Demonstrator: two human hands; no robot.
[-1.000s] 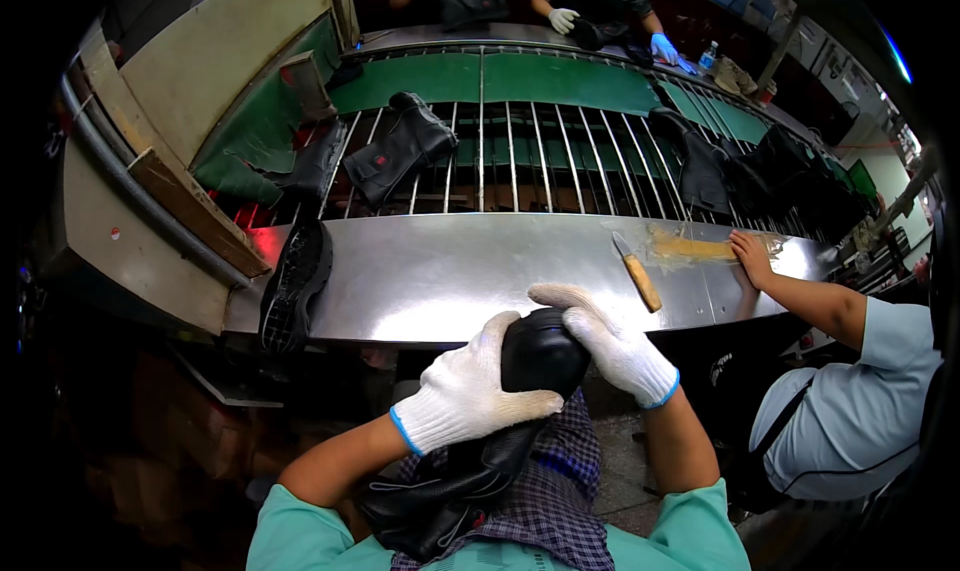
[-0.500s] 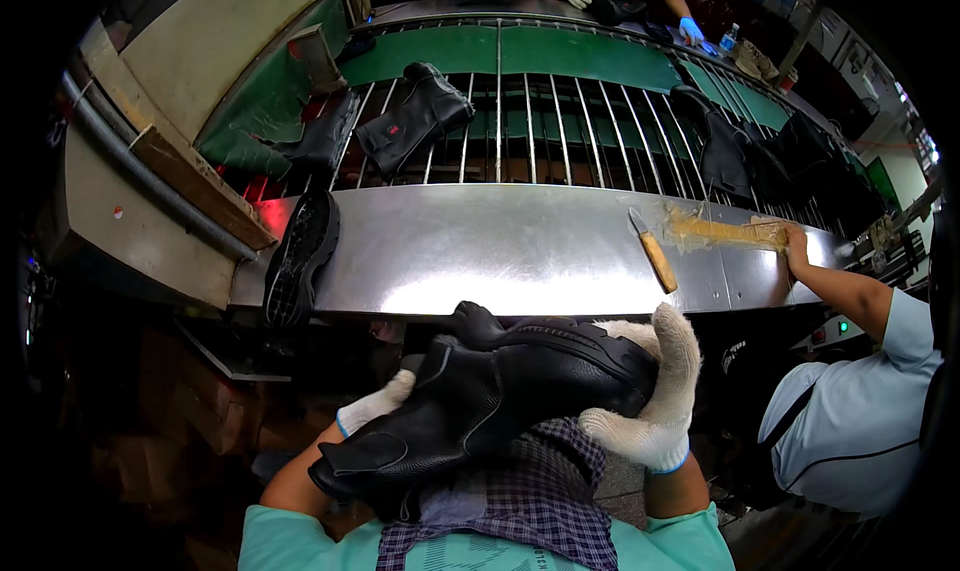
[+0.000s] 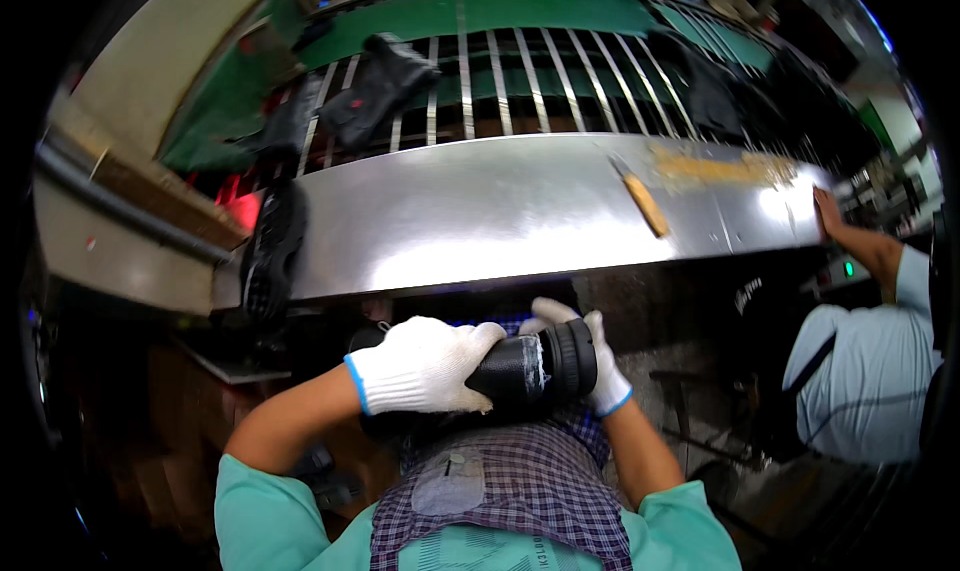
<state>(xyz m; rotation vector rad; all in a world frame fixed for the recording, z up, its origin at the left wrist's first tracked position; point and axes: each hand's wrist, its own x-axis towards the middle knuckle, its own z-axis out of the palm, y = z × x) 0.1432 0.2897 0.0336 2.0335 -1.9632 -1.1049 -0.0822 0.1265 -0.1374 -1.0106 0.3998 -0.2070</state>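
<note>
A black leather boot (image 3: 510, 369) with a thick black sole is held across my lap, its sole end pointing right. White residue shows along the seam where the upper meets the sole. My left hand (image 3: 430, 363), in a white knitted glove, is wrapped over the boot's upper. Gloved the same way, my right hand (image 3: 602, 359) grips the sole end, with part of its fingers behind the boot. The boot's shaft is mostly hidden beneath my left hand and forearm.
Ahead runs a metal ledge (image 3: 450, 221) bearing a wooden-handled knife (image 3: 645, 206) and a loose black sole (image 3: 272, 256). Behind it, black boots (image 3: 375, 91) lie on a roller conveyor (image 3: 535, 81). A co-worker's hand (image 3: 826, 211) rests on the ledge at right.
The boot has been turned in my hands, so its sole end faces right. My left hand has come from behind it to on top. The view has shifted.
</note>
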